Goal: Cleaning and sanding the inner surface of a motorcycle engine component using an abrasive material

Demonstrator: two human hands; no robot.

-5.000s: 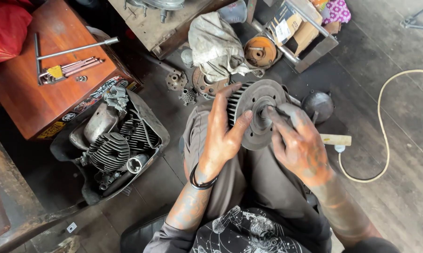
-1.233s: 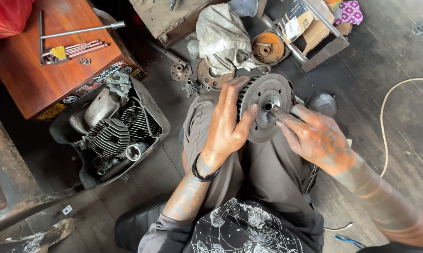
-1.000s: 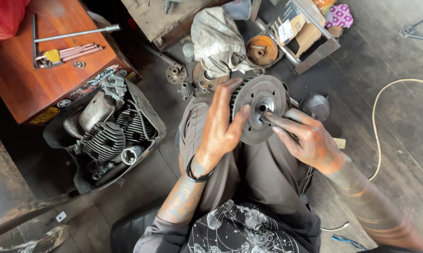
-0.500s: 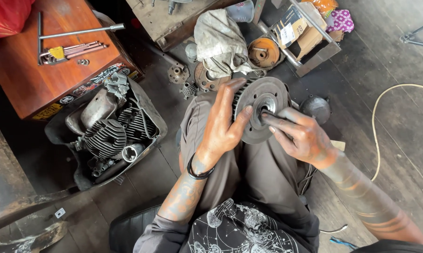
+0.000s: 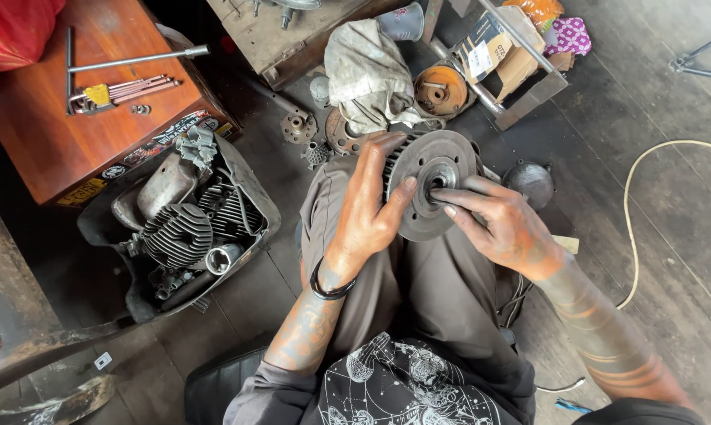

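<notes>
Compared with half a second ago, little has shifted: the left hand point(image 5: 369, 216) still clasps the rim of the one round toothed clutch hub point(image 5: 432, 182) on the knees, while the right hand point(image 5: 503, 228) fingers, together, have slid to its centre bore, so fitting work there continues. One finned cylinder point(image 5: 176, 234) lies in one tray point(image 5: 253, 197); one T-wrench point(image 5: 127, 60) rests on one wooden worktop point(image 5: 64, 149).

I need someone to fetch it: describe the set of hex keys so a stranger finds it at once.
Look at the reddish wooden table at upper left. On top, beside the long steel T-handle wrench, lies the hex key set. It is a fanned bundle of thin metal rods in a yellow holder.
</notes>
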